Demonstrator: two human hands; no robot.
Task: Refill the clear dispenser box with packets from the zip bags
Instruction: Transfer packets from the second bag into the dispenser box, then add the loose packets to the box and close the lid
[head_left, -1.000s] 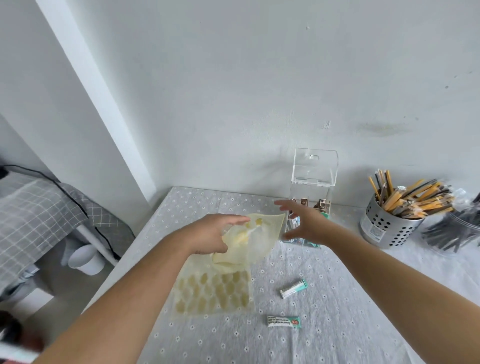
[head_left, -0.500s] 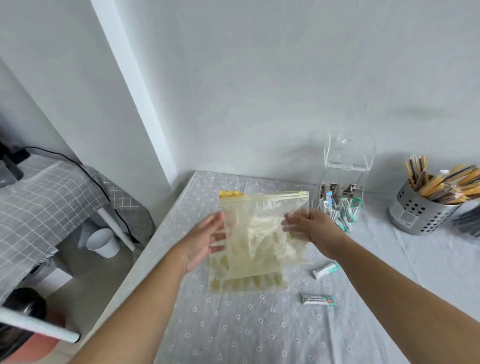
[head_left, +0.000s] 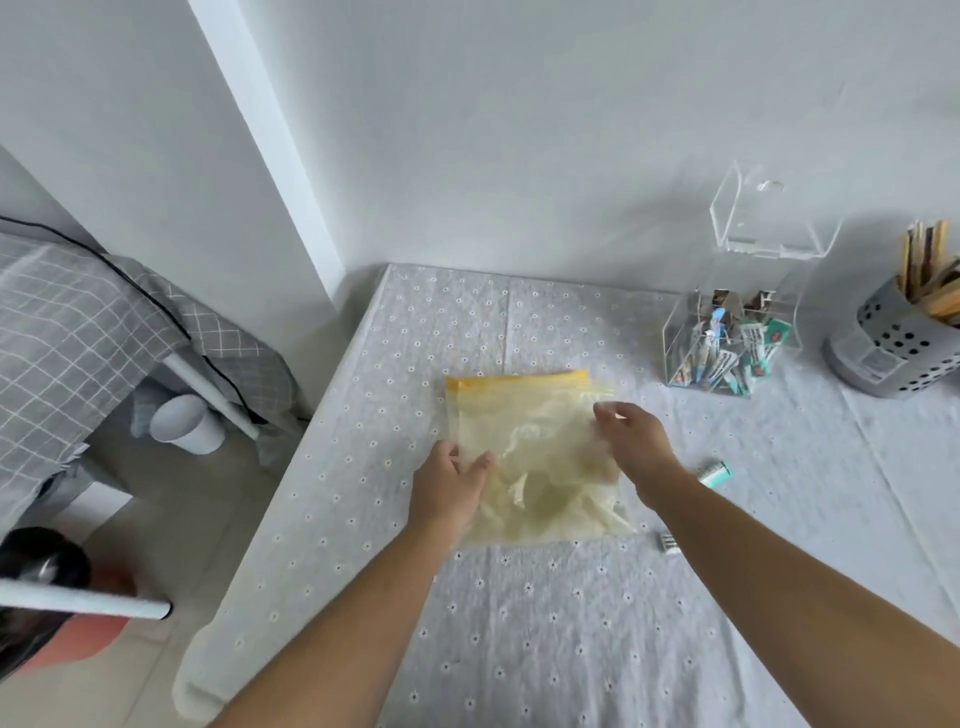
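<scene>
Packets (head_left: 727, 358) in white, teal and brown wrappers sat heaped in the lower part of the tall clear acrylic dispenser box (head_left: 737, 317), which stood near the wall at the far right of the table with its hinged lid (head_left: 769, 218) raised. We had both bare hands on the translucent yellowish zip bags (head_left: 535, 457), which lay stacked flat on the white floral tablecloth (head_left: 519, 623) near the middle of the table, yellow zip strip toward the wall. Our left hand (head_left: 452, 493) rested on the left edge of the top bag, fingers loosely together and pressing down on the plastic. Our right hand (head_left: 636, 441) rested on the right edge, fingers curled over the film; whether it pinched the film could not be determined. One teal-and-white packet (head_left: 716, 474) lay loose on the cloth just right of our right wrist. A second loose packet (head_left: 669, 543) showed only its end below the forearm. A perforated grey metal holder (head_left: 893, 343) of wooden sticks stood right of the dispenser.
</scene>
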